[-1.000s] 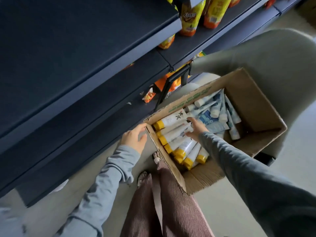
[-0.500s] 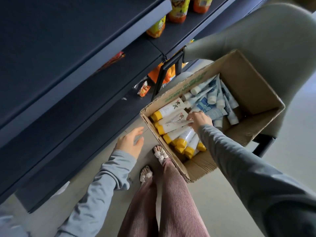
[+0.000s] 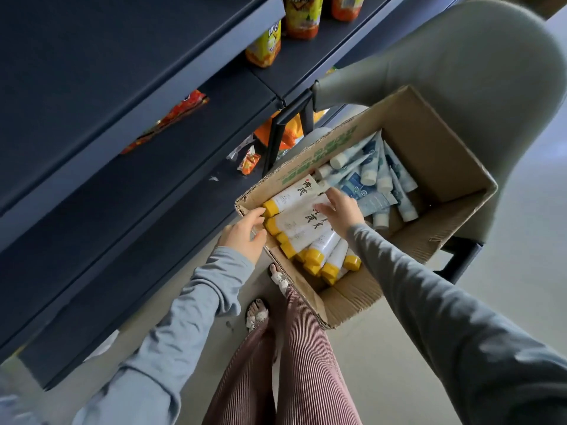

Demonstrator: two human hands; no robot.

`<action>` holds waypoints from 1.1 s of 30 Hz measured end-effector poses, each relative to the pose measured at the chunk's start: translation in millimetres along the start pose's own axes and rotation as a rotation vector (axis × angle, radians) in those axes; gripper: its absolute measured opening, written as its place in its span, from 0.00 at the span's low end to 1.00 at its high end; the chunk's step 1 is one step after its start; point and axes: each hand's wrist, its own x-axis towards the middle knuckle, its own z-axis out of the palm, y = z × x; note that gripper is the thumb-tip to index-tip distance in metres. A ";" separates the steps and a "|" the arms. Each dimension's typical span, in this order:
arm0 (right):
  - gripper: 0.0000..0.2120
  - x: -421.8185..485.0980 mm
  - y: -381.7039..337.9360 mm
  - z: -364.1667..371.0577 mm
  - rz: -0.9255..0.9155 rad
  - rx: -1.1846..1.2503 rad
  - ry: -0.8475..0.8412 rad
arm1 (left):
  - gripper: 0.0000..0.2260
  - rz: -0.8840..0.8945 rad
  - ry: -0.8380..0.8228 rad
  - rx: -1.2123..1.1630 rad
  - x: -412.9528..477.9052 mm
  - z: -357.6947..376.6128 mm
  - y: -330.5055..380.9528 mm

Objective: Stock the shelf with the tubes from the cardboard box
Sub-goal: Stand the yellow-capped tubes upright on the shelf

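**Q:** Where is the stock held, and why there?

**A:** The cardboard box (image 3: 429,133) is carried on the seat of a chair (image 3: 460,56), just beside the shelf (image 3: 122,210). This probably raises it within arm's reach and keeps the transfer short. The yellow-capped tubes (image 3: 294,197) are packed at the box's near-left end with their caps towards the shelf-side wall. The blue tubes (image 3: 368,176) are heaped at the far end. No tubes are seen on the shelf boards in view.

**Q:** How are the hands set?

**A:** The right hand (image 3: 340,210) is laid over the bodies of the uppermost yellow-capped tubes. Whether one is actually clasped cannot be told. The left hand (image 3: 242,236) is held at the box's near-left corner, fingers loosely extended and wide, tips at the cap ends. Nothing is held by it. A two-ended lift of a tube is judged to be in preparation.

**Q:** What differs from half a second earlier?

**A:** The left hand, then clear of the box and nearer the shelf, has been brought to the corner. The right hand has been kept on the same tubes.
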 end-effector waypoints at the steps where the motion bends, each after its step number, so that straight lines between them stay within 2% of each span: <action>1: 0.12 -2.1 -4.7 -0.4 0.022 0.066 0.039 | 0.18 0.001 -0.009 -0.001 2.5 1.1 3.3; 4: 0.13 -6.9 -18.4 -10.3 0.043 0.244 0.084 | 0.20 -0.003 -0.038 0.011 10.1 3.8 11.5; 7: 0.16 -10.8 -34.2 -34.7 -0.017 0.374 0.076 | 0.23 0.029 -0.040 0.027 17.5 4.4 17.1; 11: 0.16 -12.6 -59.7 -75.7 -0.214 0.334 -0.007 | 0.34 -0.003 0.003 -0.042 27.1 2.5 19.4; 13: 0.16 -12.6 -71.3 -91.1 -0.273 0.317 -0.059 | 0.36 -0.013 -0.044 -0.127 31.4 1.9 21.3; 16: 0.16 -13.0 -84.9 -101.9 -0.271 0.294 -0.110 | 0.29 0.021 -0.177 -0.221 34.4 3.7 24.9; 22: 0.08 -14.2 -88.5 -92.5 -0.176 0.405 -0.206 | 0.16 0.007 -0.207 -0.287 32.4 3.6 19.5; 24: 0.07 -12.9 -82.7 -83.7 -0.103 0.546 -0.205 | 0.17 -0.021 -0.221 -0.311 31.3 4.0 14.6; 27: 0.09 -6.1 -64.1 -65.3 0.116 0.816 -0.044 | 0.23 -0.108 -0.188 -0.364 28.6 3.0 6.3; 30: 0.17 0.8 -29.3 -36.4 0.362 0.746 0.119 | 0.28 -0.189 -0.113 -0.453 26.4 -0.9 -2.1; 33: 0.28 -0.8 1.4 -3.3 0.639 0.710 0.114 | 0.27 -0.204 -0.043 -0.531 25.5 -4.2 -9.6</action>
